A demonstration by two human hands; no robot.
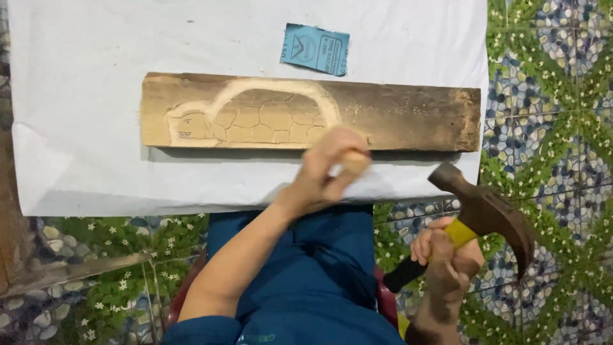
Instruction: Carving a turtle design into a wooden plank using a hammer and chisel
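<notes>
A long wooden plank (396, 115) lies across a white sheet (83, 96), with a turtle carved into its left half (255, 115). My left hand (325, 169) is closed around a chisel with a wooden handle (353, 161), held at the plank's near edge by the turtle's rear end. My right hand (447, 255) grips a claw hammer (485, 214) by its yellow and black handle, its rusty head raised to the right of the chisel, apart from it.
A blue piece of sandpaper (315, 49) lies on the sheet beyond the plank. The floor (549, 76) has a green pebble pattern. My blue-trousered lap (300, 268) is below, on a red seat. A wooden strip (64, 271) lies at lower left.
</notes>
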